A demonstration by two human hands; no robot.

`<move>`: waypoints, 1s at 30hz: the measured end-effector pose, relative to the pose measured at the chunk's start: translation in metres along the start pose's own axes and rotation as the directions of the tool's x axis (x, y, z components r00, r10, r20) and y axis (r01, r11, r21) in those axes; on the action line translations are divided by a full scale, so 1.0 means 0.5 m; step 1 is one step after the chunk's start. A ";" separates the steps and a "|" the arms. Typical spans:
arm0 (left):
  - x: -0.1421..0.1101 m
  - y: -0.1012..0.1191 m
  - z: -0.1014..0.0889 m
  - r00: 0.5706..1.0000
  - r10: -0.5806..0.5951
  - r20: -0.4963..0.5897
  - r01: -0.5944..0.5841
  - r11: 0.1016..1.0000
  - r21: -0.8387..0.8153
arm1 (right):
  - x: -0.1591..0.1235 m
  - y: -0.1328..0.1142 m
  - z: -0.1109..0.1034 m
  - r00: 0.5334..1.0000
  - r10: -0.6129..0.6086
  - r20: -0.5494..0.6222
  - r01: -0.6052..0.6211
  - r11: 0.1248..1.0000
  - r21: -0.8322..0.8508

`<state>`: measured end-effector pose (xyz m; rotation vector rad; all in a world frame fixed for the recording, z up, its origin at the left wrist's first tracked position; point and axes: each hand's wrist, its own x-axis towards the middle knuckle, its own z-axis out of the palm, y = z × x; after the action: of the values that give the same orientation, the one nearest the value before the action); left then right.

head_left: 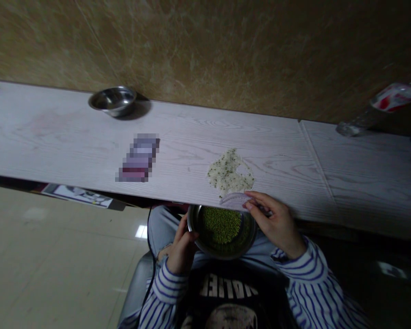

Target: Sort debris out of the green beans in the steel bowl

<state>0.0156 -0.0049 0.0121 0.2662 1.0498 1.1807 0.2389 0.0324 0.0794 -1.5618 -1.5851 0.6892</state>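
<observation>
A deep, round steel bowl [249,235] holding small green beans [222,224] is held in the lap, just below the near edge of a white, wood-grained tabletop [71,151]; its rim is gripped by the left hand [183,249] at 9 o'clock. A thin, pale lilac, curved-edged piece [233,199] – material unclear – is pinched in the right hand [277,224] at 1 o'clock. Beyond it, at 12 o'clock, a white, green-speckled grainy layer [228,171] is spread. Sweeping toward the edge seems to be in hand – another stroke would call for the piece held flat, with the bowl steadied underneath.
</observation>
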 end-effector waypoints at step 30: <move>-0.001 0.010 0.001 0.999 0.018 0.034 -0.017 0.999 -0.043 | -0.009 0.002 0.012 0.996 0.022 -0.082 -0.026 0.998 -0.052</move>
<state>0.0132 -0.0033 0.0161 0.2619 0.9933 1.2089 0.2344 0.0287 0.0746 -1.6289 -1.5376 0.5930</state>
